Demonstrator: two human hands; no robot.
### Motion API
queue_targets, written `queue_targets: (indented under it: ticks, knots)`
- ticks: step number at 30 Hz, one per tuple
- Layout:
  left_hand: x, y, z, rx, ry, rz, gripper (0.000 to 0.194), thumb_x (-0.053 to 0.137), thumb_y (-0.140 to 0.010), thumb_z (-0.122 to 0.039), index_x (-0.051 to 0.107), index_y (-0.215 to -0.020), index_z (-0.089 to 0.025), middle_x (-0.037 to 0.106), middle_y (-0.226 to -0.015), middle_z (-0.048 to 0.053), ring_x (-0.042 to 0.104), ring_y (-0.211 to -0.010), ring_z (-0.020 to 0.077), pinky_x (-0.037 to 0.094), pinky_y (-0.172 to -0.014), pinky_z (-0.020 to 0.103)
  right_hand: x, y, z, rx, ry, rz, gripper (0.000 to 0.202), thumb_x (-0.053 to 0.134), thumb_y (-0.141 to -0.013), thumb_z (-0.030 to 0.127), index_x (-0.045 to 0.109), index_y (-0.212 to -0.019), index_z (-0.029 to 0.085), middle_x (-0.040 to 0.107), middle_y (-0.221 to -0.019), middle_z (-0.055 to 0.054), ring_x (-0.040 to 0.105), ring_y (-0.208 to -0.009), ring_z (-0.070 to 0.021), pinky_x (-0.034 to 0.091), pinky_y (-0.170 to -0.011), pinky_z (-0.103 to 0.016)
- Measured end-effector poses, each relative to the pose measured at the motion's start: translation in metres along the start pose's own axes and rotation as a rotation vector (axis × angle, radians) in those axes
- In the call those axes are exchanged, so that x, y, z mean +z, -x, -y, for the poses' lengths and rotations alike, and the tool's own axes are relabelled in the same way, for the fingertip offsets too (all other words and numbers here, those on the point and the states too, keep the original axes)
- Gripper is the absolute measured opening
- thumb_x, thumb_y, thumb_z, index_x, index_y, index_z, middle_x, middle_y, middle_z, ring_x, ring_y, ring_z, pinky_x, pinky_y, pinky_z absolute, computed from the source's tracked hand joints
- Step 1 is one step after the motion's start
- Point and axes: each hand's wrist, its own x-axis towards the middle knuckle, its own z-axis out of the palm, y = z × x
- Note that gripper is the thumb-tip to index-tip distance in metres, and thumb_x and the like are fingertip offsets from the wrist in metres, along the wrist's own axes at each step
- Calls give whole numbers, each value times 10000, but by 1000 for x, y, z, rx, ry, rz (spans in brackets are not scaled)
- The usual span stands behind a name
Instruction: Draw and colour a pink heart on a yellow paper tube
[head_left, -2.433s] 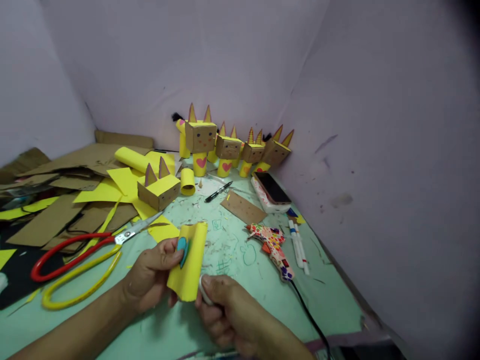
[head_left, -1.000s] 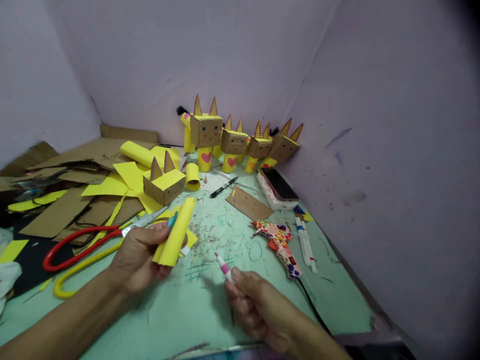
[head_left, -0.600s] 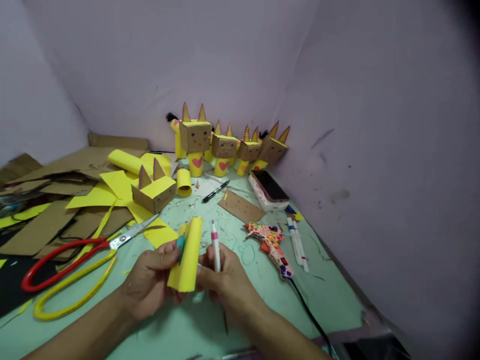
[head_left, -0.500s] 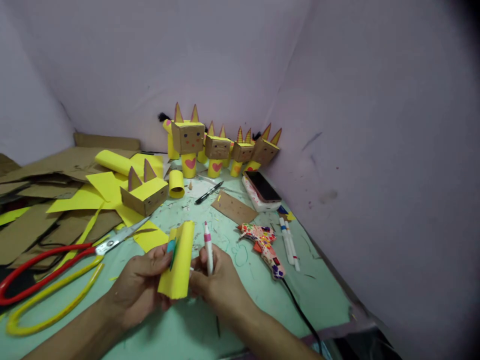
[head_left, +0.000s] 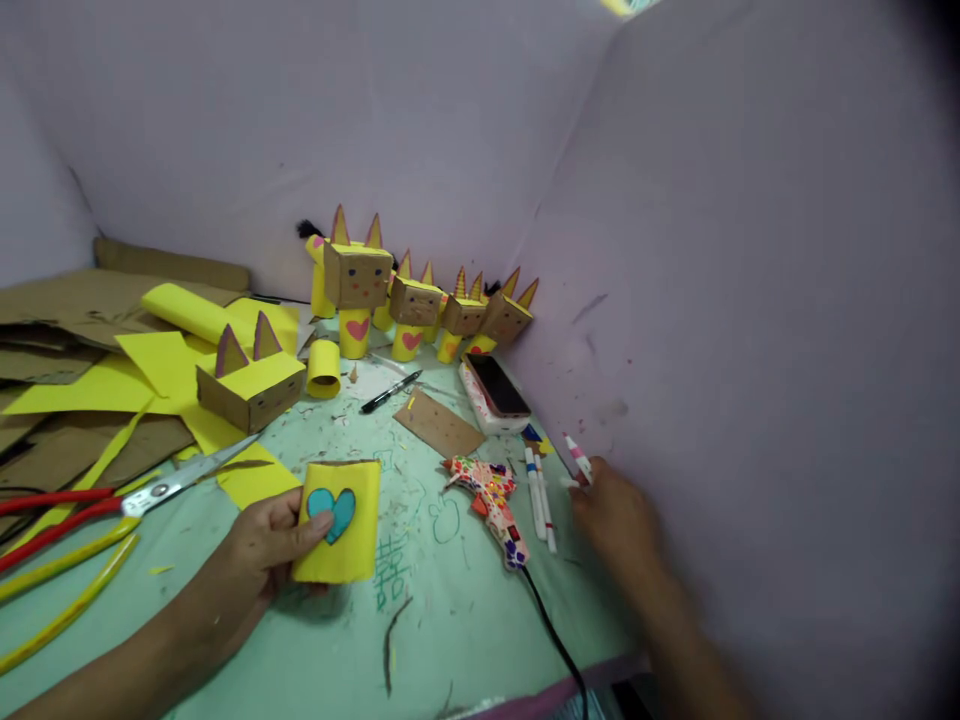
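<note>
My left hand [head_left: 274,550] grips a yellow paper tube [head_left: 356,520], its thumb lying over a blue heart [head_left: 332,508] drawn on the front. Off to the right, my right hand [head_left: 616,515] is closed around a pink marker [head_left: 577,458], tip pointing up and left; the hand is slightly blurred. Between the two hands lies a patterned glue gun [head_left: 495,508] with a black cord. Two white markers [head_left: 538,500] rest on the table just left of my right hand.
Large scissors [head_left: 161,490] lie open at left by yellow paper and cardboard sheets [head_left: 45,315]. A cardboard cat head [head_left: 251,390] sits near a short yellow tube [head_left: 324,370]. Several cat figures [head_left: 360,280] stand at the back wall. A phone [head_left: 498,385] rests on a white box.
My right hand has moved away from the yellow tube to the right, carrying the pink marker. My left hand has turned the tube so its blue heart faces me. The view has shifted right.
</note>
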Motion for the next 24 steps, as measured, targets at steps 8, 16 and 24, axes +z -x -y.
queue_targets:
  ticks: [8, 16, 24]
  knots:
    - [1, -3, 7, 38, -48, -30, 274, 747, -627, -364, 600, -727, -155, 654, -632, 6, 599, -574, 161, 486, -518, 250, -5, 39, 85, -128, -1080, 288, 239, 619, -682, 371, 496, -781, 192, 660, -915, -79, 613, -704, -185, 437, -617, -289]
    - [1, -4, 6, 103, -25, -24, 409, 711, -640, -405, 605, -907, -114, 674, -715, 35, 599, -634, 184, 479, -563, 284, 22, 63, 183, -226, -1488, 548, 410, 758, -534, 325, 409, -715, 208, 538, -608, 51, 509, -565, -124, 397, -508, -228]
    - [3, -6, 5, 76, -44, -41, 429, 729, -592, -386, 631, -893, -96, 679, -705, 43, 603, -649, 196, 478, -600, 292, 31, 72, 173, -213, -1540, 627, 423, 729, -570, 302, 363, -764, 219, 514, -622, 61, 482, -548, -121, 366, -496, -224]
